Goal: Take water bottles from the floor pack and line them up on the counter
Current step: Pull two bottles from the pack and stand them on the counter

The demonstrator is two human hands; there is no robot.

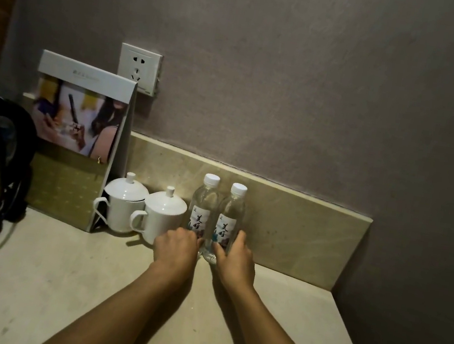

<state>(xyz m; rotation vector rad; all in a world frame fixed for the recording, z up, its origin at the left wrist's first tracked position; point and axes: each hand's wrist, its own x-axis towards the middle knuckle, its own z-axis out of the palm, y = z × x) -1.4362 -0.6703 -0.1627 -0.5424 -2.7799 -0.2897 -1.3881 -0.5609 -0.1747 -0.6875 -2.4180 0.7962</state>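
- Two water bottles (215,217) stand upright, touching, just right of the lidded cups (144,210) on the counter (59,279).
- Left hand (175,247) and right hand (236,260) each clasp a bottle's base.
- Best: nudge bases level, keeping clear of the cups.

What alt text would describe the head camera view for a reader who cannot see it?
Two bare hands, the left hand and the right hand, each hold the base of a clear plastic water bottle with a white cap, the left bottle and right bottle, upright side by side on a beige stone counter. Two white lidded ceramic mugs stand to their left.
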